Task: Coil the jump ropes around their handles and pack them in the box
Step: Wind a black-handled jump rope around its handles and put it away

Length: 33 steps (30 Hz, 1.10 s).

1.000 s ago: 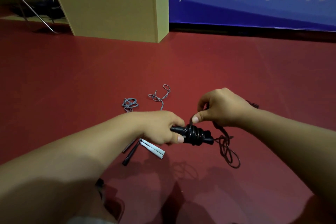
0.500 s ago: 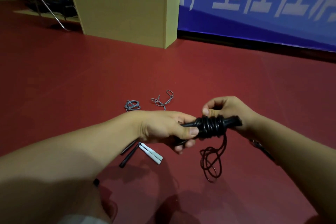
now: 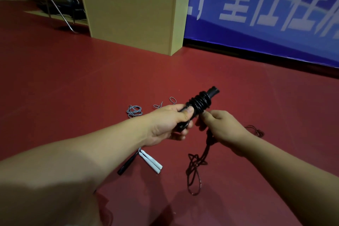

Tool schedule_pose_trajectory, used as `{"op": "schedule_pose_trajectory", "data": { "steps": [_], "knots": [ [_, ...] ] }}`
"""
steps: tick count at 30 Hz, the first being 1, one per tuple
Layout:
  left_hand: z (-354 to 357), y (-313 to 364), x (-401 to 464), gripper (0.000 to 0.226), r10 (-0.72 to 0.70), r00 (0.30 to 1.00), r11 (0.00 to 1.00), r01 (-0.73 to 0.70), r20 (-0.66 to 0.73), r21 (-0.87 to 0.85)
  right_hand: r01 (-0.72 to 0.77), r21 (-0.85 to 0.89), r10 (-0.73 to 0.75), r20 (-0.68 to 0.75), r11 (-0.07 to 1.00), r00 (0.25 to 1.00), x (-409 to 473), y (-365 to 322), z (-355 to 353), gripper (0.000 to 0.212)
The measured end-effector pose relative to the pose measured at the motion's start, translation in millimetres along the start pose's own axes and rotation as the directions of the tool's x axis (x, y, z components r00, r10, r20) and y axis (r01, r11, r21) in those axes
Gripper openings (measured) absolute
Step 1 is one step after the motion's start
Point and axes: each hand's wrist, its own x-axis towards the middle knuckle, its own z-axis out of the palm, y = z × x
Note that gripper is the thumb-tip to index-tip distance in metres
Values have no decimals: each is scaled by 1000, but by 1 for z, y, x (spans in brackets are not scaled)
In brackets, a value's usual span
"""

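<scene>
Left hand (image 3: 170,124) gripping black jump-rope handles (image 3: 200,103), tilted up-right, thick black cord coils wrapping around them. Right hand (image 3: 222,127) pinching loose dark cord (image 3: 195,170), rest trailing onto smooth red floor (image 3: 73,88). White handles (image 3: 151,161) and grey cord (image 3: 134,111) lying on floor nearby. Tan wooden box-like cabinet (image 3: 132,16) standing before blue banner (image 3: 266,9) with white characters.

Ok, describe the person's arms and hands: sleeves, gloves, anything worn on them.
Both forearms are bare right up to the frame edges, with no sleeves in view. The left hand and right hand wear no gloves, and no rings, watch or wristband show. The thumbnails look short and unpainted.
</scene>
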Motion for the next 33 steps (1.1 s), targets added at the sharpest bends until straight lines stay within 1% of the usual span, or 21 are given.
{"op": "schedule_pose_trajectory", "data": {
  "steps": [2, 5, 6, 8, 16, 20, 26, 30, 33],
  "knots": [
    [-1, 0, 3, 18, 9, 998, 1000, -11, -59, -30, -77, 104, 69, 79, 992, 994, -2, -4, 4, 39],
    [-4, -1, 5, 17, 22, 989, 998, -31, -144, -58, -173, 204, 131, 204, 964, 970, -4, -8, 9, 19],
    [-5, -1, 6, 18, 26, 986, 998, -35, -168, -55, -184, 221, 133, 227, 958, 965, -4, -8, 9, 16],
    [-6, 0, 7, 19, 28, 980, 999, -34, -197, -26, -196, 237, 135, 253, 951, 958, -3, -7, 9, 19],
    [-12, -4, 12, 20, 8, 955, 999, 7, -298, 48, -264, 238, 201, 260, 935, 944, 1, -8, 3, 20],
    [-14, -4, 15, 19, 8, 943, 997, 17, -333, 71, -248, 210, 202, 219, 946, 955, 2, -6, 3, 22],
    [-12, -2, 14, 19, 23, 926, 995, 17, -377, 102, -268, 179, 226, 225, 946, 948, 1, -7, -1, 22],
    [-14, -4, 15, 18, 29, 919, 990, 28, -393, 138, -291, 146, 248, 254, 946, 935, 0, -11, -6, 29],
    [-15, -4, 15, 19, 43, 915, 985, 27, -401, 168, -291, 115, 251, 274, 950, 928, 2, -15, -10, 58]
  ]
}}
